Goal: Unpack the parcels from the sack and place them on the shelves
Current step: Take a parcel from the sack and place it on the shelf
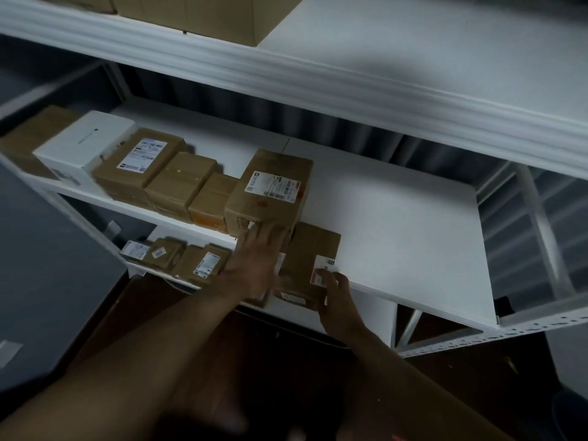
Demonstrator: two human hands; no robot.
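On the middle white shelf point(397, 224) a row of brown taped parcels runs from the left. The tall labelled parcel point(270, 192) stands at the row's right end. My left hand point(254, 259) lies with straight fingers against its front face, blurred. Just right of it a flatter brown parcel point(308, 256) lies at the shelf's front edge. My right hand point(334, 291) grips this parcel's near right corner, fingers curled by its barcode label. No sack is in view.
A white box point(82, 144) stands at the row's left end. Large cartons point(197, 14) sit on the top shelf. More small parcels point(178, 256) lie on the lower shelf. The shelf's right half is bare white board. Dark brown floor lies below.
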